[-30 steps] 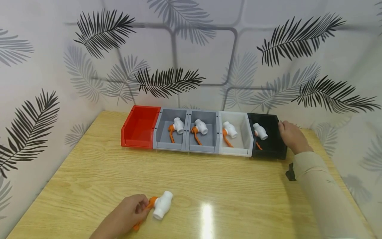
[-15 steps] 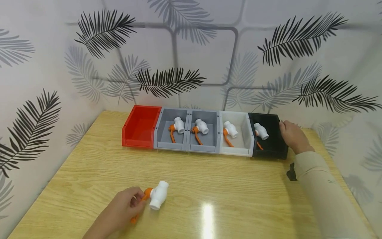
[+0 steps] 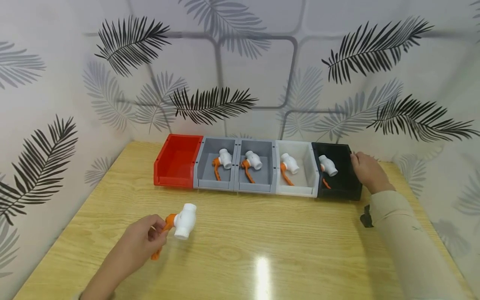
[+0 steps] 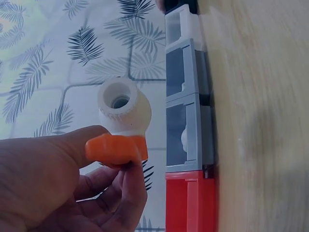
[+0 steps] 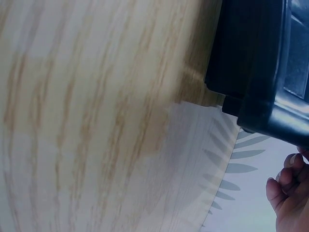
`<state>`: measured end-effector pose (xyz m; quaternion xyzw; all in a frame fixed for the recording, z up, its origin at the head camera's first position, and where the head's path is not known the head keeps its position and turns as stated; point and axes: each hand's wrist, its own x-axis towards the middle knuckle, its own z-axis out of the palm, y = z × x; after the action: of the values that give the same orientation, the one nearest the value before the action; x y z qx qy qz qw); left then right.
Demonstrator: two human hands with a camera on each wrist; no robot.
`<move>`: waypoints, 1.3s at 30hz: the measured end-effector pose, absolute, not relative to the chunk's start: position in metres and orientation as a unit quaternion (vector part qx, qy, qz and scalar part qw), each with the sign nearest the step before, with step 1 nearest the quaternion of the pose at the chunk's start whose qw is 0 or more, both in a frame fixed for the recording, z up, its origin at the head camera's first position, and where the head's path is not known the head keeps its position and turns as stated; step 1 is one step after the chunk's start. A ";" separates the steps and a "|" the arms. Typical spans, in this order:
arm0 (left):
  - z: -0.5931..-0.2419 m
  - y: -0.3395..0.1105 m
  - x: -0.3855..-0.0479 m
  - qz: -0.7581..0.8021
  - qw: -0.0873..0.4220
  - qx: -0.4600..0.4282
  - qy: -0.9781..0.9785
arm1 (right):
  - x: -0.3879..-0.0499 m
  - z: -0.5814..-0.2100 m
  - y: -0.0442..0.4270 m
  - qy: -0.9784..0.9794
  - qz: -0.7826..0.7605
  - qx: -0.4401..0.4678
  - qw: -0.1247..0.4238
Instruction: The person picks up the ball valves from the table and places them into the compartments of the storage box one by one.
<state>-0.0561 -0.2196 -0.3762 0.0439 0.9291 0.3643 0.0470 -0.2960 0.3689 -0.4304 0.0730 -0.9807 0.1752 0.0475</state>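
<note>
In the head view, my left hand (image 3: 140,239) pinches the orange lever of a white ball valve (image 3: 185,221), held above the table's front left. The left wrist view shows the orange lever (image 4: 116,149) between thumb and fingers, with the valve's white open end (image 4: 118,99) facing the camera. At the far right, my right hand (image 3: 370,171) grips the right rim of a black bin (image 3: 343,193). In the right wrist view its curled fingers (image 5: 288,176) show beside the black bin's wall (image 5: 263,96); part of that hand is cut off.
Along the wall runs a joined row: a red bin (image 3: 174,181) with nothing inside, two grey bins (image 3: 213,183), a white bin (image 3: 296,190) and the black one. The grey, white and black bins each hold one white valve (image 3: 225,158) with an orange lever.
My left hand has lifted the ball valve off the table and carried it forward and a little left. The right hand stays at the black bin.
</note>
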 end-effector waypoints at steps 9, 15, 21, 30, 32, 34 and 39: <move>-0.368 -0.223 -0.071 0.337 -0.008 0.065 0.939 | -0.296 -0.429 0.368 -0.981 0.174 0.072 0.043; -0.365 -0.224 -0.083 0.326 -0.026 0.065 0.943 | -0.297 -0.431 0.370 -0.981 0.175 0.072 0.042; -0.365 -0.229 -0.093 0.315 -0.057 0.054 0.946 | -0.294 -0.430 0.369 -0.981 0.177 0.070 0.040; -0.363 -0.234 -0.106 0.305 -0.099 0.051 0.946 | -0.296 -0.431 0.369 -0.981 0.176 0.073 0.048; -0.363 -0.235 -0.110 0.300 -0.103 0.052 0.947 | -0.296 -0.430 0.369 -0.980 0.177 0.073 0.047; -0.364 -0.236 -0.114 0.295 -0.106 0.051 0.948 | -0.296 -0.430 0.368 -0.980 0.178 0.073 0.046; -0.366 -0.238 -0.125 0.291 -0.102 0.039 0.951 | -0.296 -0.431 0.369 -0.980 0.177 0.072 0.045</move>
<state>-0.1255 -0.2378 -0.3660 0.0388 0.9505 0.2908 -0.1019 -0.2964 0.3690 -0.4306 0.0725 -0.9804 0.1775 0.0451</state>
